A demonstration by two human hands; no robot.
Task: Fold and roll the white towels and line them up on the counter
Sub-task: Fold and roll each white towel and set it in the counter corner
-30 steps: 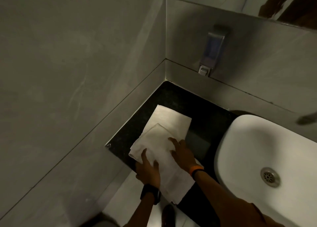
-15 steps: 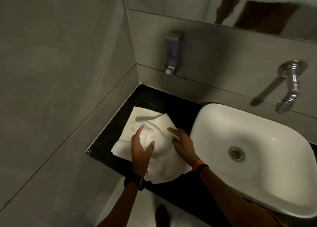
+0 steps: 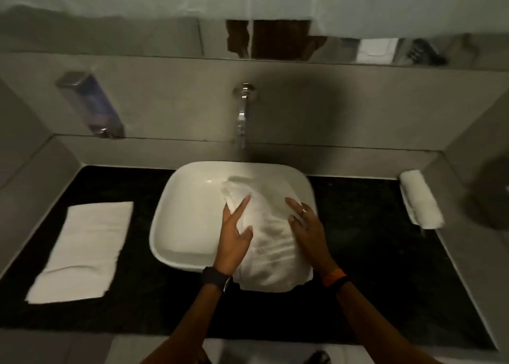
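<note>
A crumpled white towel (image 3: pixel 271 249) hangs between both hands above the sink basin's front right part. My left hand (image 3: pixel 234 234) grips its left side, thumb over the cloth. On its right side my right hand (image 3: pixel 307 233) holds it with fingers spread. A second white towel (image 3: pixel 82 249) lies folded flat on the black counter (image 3: pixel 371 267) at the left. One rolled white towel (image 3: pixel 420 200) rests at the counter's far right, against the side wall.
The white sink basin (image 3: pixel 190 206) sits mid-counter under a chrome wall tap (image 3: pixel 242 116). A soap dispenser (image 3: pixel 91 105) hangs on the back wall at the left. A mirror (image 3: pixel 275 38) runs above. Grey walls close both ends of the counter.
Both hands lifted the top towel off the flat one at the left and carried it right, over the sink. The view swung right, bringing the rolled towel into sight.
</note>
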